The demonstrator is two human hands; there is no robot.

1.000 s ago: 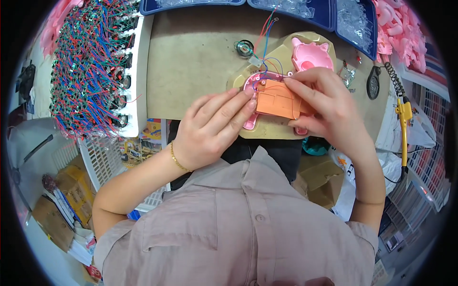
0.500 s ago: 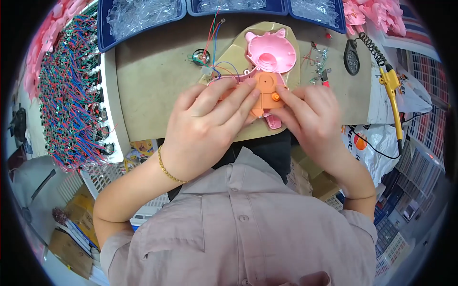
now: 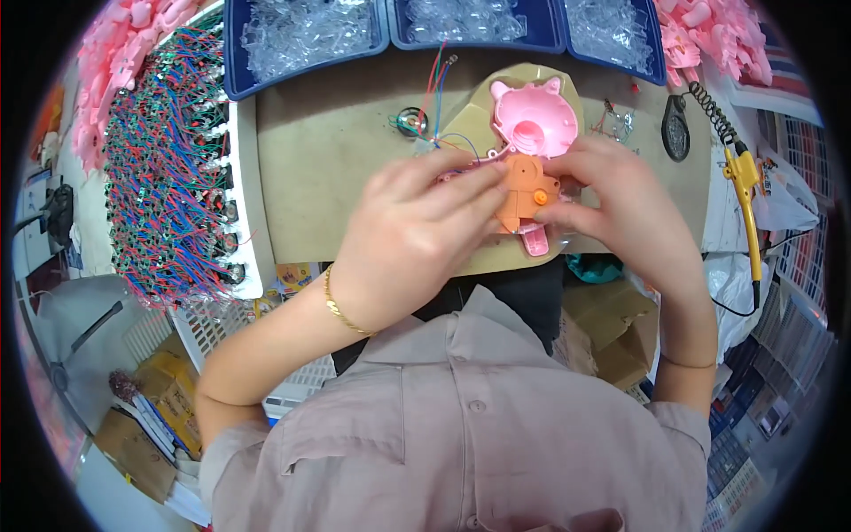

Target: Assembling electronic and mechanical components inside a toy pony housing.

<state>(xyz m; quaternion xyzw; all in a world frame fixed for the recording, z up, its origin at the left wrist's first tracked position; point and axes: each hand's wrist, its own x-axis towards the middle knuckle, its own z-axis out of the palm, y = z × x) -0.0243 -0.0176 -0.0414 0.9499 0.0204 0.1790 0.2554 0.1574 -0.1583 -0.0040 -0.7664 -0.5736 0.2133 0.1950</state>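
An orange plastic gearbox with a small brighter orange knob on its face lies on the body part of a pink animal-shaped toy shell. The shell's hollow, eared head points away from me, and a pink foot shows below the gearbox. From the left, my left hand lays its fingers over the gearbox's edge, hiding part of it. At the right side, my right hand grips the gearbox between thumb and bent fingers. Beside my left fingers, red, green and blue wires run near a small round speaker.
Blue bins of clear plastic parts line the far edge. On the left, a white tray carries many wired circuit boards. Loose small electronic parts, a black oval object and a yellow tool on a coiled cord are at right.
The view has shifted, so the bench appears lower and further right. My right hand's fingers have spread wider around the gearbox's right side; my left hand stays at its left.
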